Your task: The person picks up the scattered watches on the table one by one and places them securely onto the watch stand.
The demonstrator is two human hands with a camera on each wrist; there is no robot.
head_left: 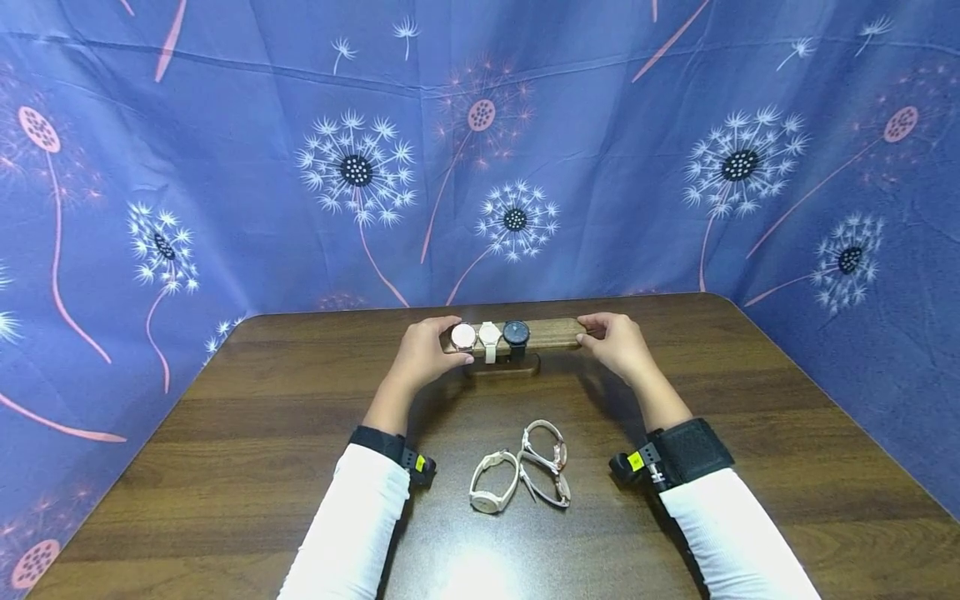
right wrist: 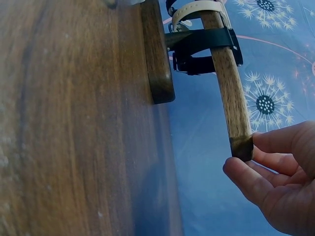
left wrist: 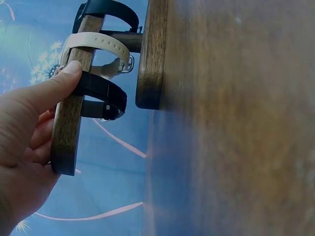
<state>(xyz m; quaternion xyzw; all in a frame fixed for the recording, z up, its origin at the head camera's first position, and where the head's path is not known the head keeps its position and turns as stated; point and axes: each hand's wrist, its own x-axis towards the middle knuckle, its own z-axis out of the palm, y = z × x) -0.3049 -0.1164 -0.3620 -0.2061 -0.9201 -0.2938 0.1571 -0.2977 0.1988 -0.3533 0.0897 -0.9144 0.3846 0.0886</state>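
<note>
White sleeves (head_left: 348, 517) meet black wristbands (head_left: 693, 452) bearing small dark cameras (head_left: 622, 467) with yellow labels (head_left: 636, 461).

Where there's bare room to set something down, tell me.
Bare tabletop: left of the left sleeve, right of the right sleeve, and, smaller, between the stand and three loose watches. The stand's bar is bare between its black-faced watch and the right hand. Crowded: the bar's other end, three watches by the left hand.

The long brown horizontal wooden bar (head_left: 555, 333) shows visible grain and a mostly matt finish. The brown wood-grain tabletop with rounded corners (head_left: 285, 450) is smooth and glossy, reflecting light. The cream perforated watch strap (left wrist: 98, 41) appears smooth; its silver-coloured buckle (left wrist: 132, 63) appears metal. The blue dandelion-print backdrop (head_left: 600, 183) is creased, matt cloth.
</note>
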